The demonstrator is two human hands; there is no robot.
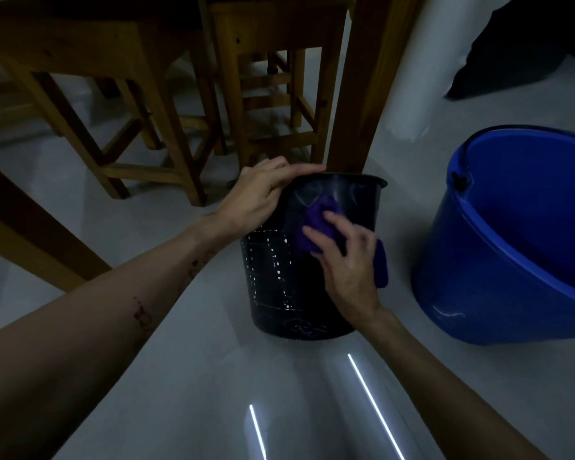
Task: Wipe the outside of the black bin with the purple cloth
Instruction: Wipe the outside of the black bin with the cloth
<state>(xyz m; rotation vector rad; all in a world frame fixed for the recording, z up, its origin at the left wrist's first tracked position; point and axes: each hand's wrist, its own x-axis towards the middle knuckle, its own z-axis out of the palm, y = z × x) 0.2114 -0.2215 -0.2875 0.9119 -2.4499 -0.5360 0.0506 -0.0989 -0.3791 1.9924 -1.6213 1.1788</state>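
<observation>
The black bin (279,293) stands on the pale floor, tilted away from me, its perforated side and a faint pattern facing the camera. My left hand (259,194) grips the bin's rim at the upper left, fingers curled over the edge. My right hand (342,257) presses the purple cloth (316,224) flat against the bin's upper outer wall; one end of the cloth hangs out past the hand on the right (380,263). The bin's inside is hidden from me.
A large blue bucket (512,247) with a handle stands close on the right. A wooden table leg (359,94) rises just behind the bin. Wooden stools (153,104) stand behind and to the left. Light strips reflect on the glossy floor (213,376).
</observation>
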